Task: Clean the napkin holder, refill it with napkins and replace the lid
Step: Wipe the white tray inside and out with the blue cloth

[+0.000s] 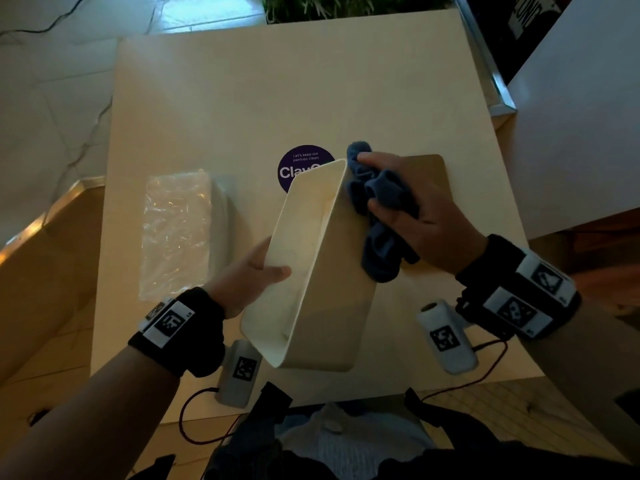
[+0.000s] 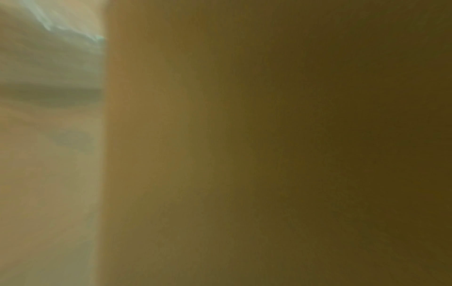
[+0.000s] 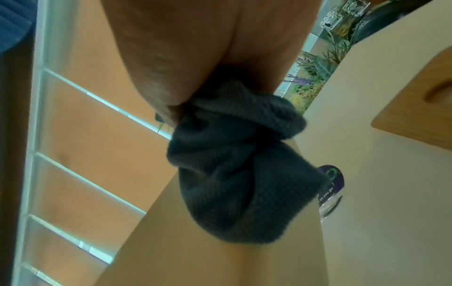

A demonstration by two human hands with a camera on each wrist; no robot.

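Note:
My left hand (image 1: pixel 258 273) grips the cream napkin holder (image 1: pixel 304 265) by its near long wall, thumb inside the rim, and holds it tilted above the table with the hollow showing. My right hand (image 1: pixel 391 199) clutches a bunched blue cloth (image 1: pixel 377 209) and presses it against the holder's outer right wall (image 3: pixel 220 261); the cloth (image 3: pixel 239 174) fills the right wrist view. A wrapped pack of white napkins (image 1: pixel 176 233) lies at the left. The wooden lid (image 1: pixel 429 181) lies flat behind my right hand, its finger slot (image 3: pixel 440 92) showing. The left wrist view is a tan blur.
The pale square table (image 1: pixel 277 98) carries a round purple sticker (image 1: pixel 301 164) partly hidden by the holder. A plant (image 1: pixel 339 5) stands past the far edge. A white counter (image 1: pixel 588 116) is at the right, marble floor at the left.

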